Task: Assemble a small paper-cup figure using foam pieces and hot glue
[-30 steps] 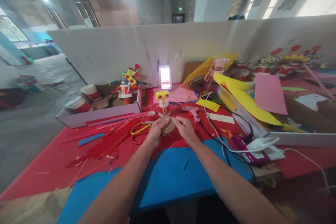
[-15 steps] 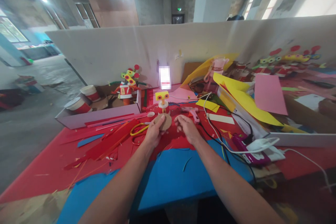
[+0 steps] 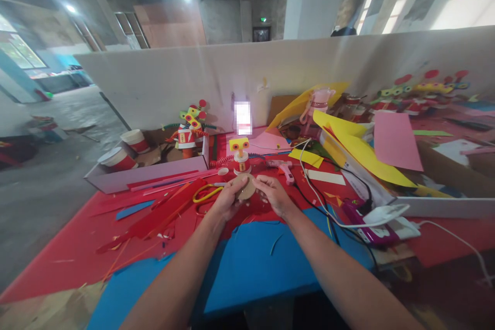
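A round brown cardboard disc (image 3: 246, 192) is held between both hands above the red table covering. My left hand (image 3: 229, 197) pinches its left side, thumb on top. At its right edge, my right hand (image 3: 271, 193) has thumb and fingers closed on the rim. Just beyond the disc stands a paper-cup figure (image 3: 242, 163) with a yellow head, round eyes and coiled arms. A pink glue gun (image 3: 285, 171) lies to the right of it. Yellow-handled scissors (image 3: 207, 194) rest left of my left hand.
A shallow white box (image 3: 154, 178) with paper cups and finished figures stands at left. Another box (image 3: 433, 205) on the right holds yellow and pink paper. A purple power strip (image 3: 365, 224) and cables lie at right. Blue sheet (image 3: 259, 263) covers the near edge.
My right hand has moved left and taken hold of the disc's right edge; before, it was apart from it. The disc has shifted slightly right and nearer. My left hand still holds it.
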Demonstrator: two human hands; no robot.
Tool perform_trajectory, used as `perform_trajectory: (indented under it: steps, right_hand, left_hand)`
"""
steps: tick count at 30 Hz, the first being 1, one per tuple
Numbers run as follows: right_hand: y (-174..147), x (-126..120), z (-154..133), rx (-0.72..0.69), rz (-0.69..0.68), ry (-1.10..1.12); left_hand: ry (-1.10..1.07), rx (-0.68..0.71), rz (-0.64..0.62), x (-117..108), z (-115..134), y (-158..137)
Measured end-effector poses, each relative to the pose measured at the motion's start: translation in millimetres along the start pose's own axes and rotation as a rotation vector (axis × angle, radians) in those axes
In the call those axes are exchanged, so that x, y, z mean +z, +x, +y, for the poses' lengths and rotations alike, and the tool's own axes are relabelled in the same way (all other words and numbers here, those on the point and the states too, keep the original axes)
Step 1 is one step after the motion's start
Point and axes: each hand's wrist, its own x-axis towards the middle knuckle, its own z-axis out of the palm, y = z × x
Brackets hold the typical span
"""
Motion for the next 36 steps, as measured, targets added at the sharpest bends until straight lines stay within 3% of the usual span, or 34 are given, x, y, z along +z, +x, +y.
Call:
perform_trajectory:
  steps: [7,11,16,18,24,30,36]
  right_hand:
    - [9.6,-1.0,18.0,-0.091,0.281,-0.096]
    - [12.7,-3.7,26.0,-0.170,0.425,-0.204]
    - [14.7,-7.7,25.5,-0.051,0.533,-0.007]
    - [14.4,-10.6,21.0,-0.030,0.495,0.053]
    - [8.6,-12.1,5.8,-0.038,0.154,-0.042]
    - [8.0,-9.9,1.9,-0.163,0.055,-0.229]
    - [6.4,-12.1,-3.1,-0.099,-0.001,-0.160]
  left_hand:
    - [0.008,0.064,0.178,17.3,-9.4,-0.6]
    - [0.065,0.115,0.169,25.4,-16.7,-0.9]
    - [0.138,0.198,0.223,23.6,-17.1,-0.8]
    - [0.090,0.191,0.243,20.5,-13.6,-0.3]
    - [-0.024,0.169,0.185,10.3,0.1,0.8]
    - [0.028,0.139,0.175,4.4,2.4,0.8]
    - [0.086,0.072,0.198,3.3,3.5,0.0]
